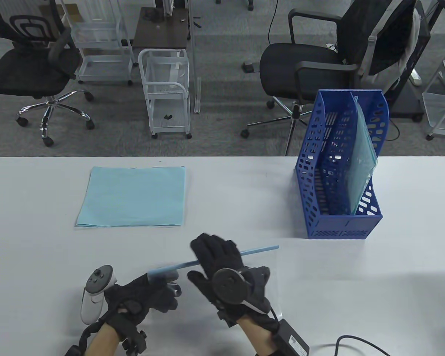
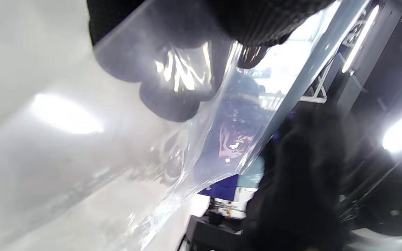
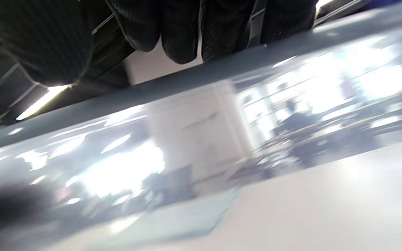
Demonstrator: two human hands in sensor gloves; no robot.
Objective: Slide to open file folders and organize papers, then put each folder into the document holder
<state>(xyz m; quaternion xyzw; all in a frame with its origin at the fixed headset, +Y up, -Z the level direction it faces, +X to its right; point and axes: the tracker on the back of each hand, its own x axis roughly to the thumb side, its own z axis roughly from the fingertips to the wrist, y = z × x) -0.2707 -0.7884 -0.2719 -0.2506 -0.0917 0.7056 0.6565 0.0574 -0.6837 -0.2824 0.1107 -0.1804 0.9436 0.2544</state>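
- The surface in front of me is white and plain, and its far edge runs straight across the view.
- A neat stack of light blue papers lies flat on it, left of the middle.
- A blue perforated document holder stands on it at the far right, with one translucent folder upright inside.

No legible text, brand, number or sign appears in any view. A white label on the black box at the lower right of the table view carries print too small to read. The wrist views are blurred.
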